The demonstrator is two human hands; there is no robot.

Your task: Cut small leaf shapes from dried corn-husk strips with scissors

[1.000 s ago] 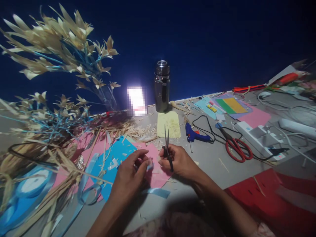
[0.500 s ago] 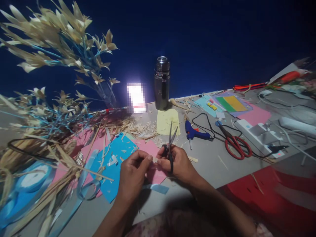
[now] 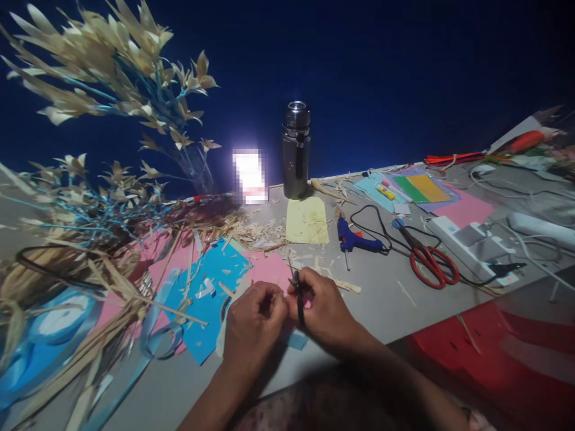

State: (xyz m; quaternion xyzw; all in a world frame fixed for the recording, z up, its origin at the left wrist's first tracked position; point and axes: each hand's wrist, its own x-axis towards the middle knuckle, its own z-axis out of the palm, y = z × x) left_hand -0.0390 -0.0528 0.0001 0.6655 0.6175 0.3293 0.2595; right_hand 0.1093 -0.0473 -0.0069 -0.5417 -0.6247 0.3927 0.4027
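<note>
pinching fingertips together on the left hand (image 3: 254, 320), beside the flat blue paper sheet (image 3: 197, 338); cannot tell what, if anything, is between them. clamping small black-handled metal scissors (image 3: 300, 311) in the right hand (image 3: 327, 308), just right of the left fingertips, long axis running away from the body, blades towards the square pale-yellow sheet (image 3: 300, 220) on the grey desk (image 3: 377, 302).

Bottle (image 3: 296, 164) glossy metal; glue gun (image 3: 362, 240) smooth plastic; blue sheet (image 3: 208, 323) matt paper.
</note>
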